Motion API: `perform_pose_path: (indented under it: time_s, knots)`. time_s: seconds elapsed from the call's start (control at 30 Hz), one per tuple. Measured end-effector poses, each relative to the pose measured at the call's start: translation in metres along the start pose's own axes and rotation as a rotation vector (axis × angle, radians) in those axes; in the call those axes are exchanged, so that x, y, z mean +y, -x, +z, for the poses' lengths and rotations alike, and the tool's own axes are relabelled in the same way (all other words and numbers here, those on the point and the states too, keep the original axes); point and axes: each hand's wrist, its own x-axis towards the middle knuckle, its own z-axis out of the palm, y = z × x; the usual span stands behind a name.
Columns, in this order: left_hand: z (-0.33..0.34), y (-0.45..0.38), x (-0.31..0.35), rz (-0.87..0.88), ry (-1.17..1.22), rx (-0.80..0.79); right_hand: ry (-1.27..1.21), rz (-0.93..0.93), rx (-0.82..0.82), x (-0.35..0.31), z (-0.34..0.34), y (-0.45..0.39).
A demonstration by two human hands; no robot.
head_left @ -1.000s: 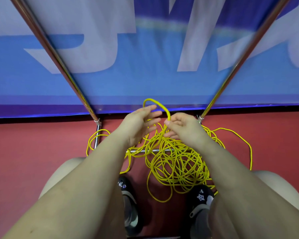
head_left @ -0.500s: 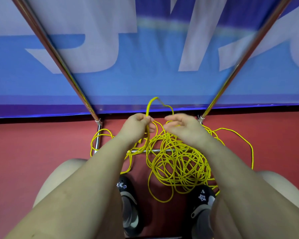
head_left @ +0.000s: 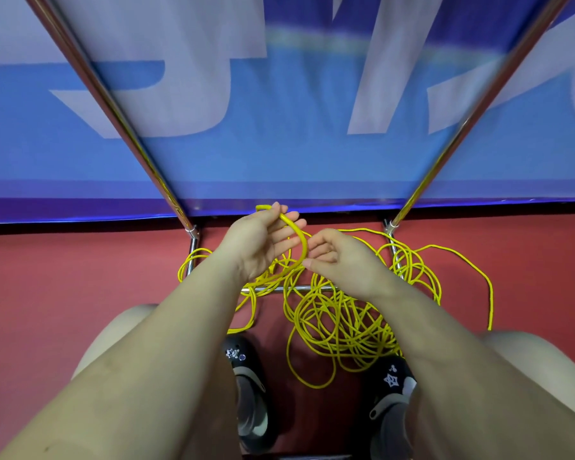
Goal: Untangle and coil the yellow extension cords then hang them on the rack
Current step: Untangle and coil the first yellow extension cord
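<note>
Red flooring runs beneath everything, and a blue banner [head_left: 279, 154] with pale lettering closes off the back. At the centre, the left hand [head_left: 259, 242] is raised with its palm turned toward the camera, fingers mostly straight and spread; a strand of the yellow cord [head_left: 339, 323] arcs across those fingers, and the thumb appears to press it against them near its top (the exact contact is hard to make out). That strand curves down to the right hand [head_left: 337, 257], whose thumb and forefinger pinch it at the bottom of the arc while the other fingers are loosely curled. Below the hands the cord drops into a dense tangle of loops on the floor, lying over the low crossbar of the metal rack [head_left: 193, 247]; smaller loops spill around the rack's left foot, and one long loop trails out to the right. Two chrome poles of the rack rise diagonally toward the upper corners. Nearer the camera, both forearms reach forward over bare knees, and two dark shoes [head_left: 249, 386] sit on the floor, the right one touching the tangle's edge.
</note>
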Motion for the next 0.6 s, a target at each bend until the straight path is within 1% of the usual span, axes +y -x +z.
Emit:
perform_pose_path:
  time_s: [0.17, 0.23, 0.27, 0.33, 0.4, 0.47, 0.5, 0.53, 0.6]
  knots:
    - [0.002, 0.003, 0.003, -0.005, 0.058, -0.078, 0.012, -0.052, 0.038, -0.003, 0.004, -0.002]
    - [0.002, 0.002, 0.002, 0.006, -0.008, -0.122, -0.056, -0.045, 0.034, -0.006, 0.003, -0.003]
    - [0.001, 0.001, -0.001, 0.015, -0.097, -0.133, -0.109, -0.03, 0.033, -0.008, 0.004, -0.003]
    - [0.0, -0.001, -0.008, 0.061, -0.381, -0.135, -0.249, 0.03, 0.072, -0.014, 0.001, -0.003]
    - [-0.002, 0.002, -0.014, 0.098, -0.651, -0.175, -0.515, 0.093, 0.197, -0.022, -0.01, -0.004]
    - [-0.005, 0.005, -0.019, 0.112, -0.9, -0.24, -0.827, 0.113, 0.354, -0.028, -0.03, -0.005]
    - [-0.006, 0.007, -0.019, 0.111, -1.003, -0.257, -0.931, 0.117, 0.422, -0.03, -0.041, -0.005]
    - [-0.008, 0.008, -0.02, 0.101, -1.067, -0.267, -0.988, 0.121, 0.47, -0.031, -0.05, -0.005]
    - [-0.01, 0.01, -0.024, 0.083, -1.105, -0.306, -1.019, 0.125, 0.504, -0.029, -0.06, -0.002]
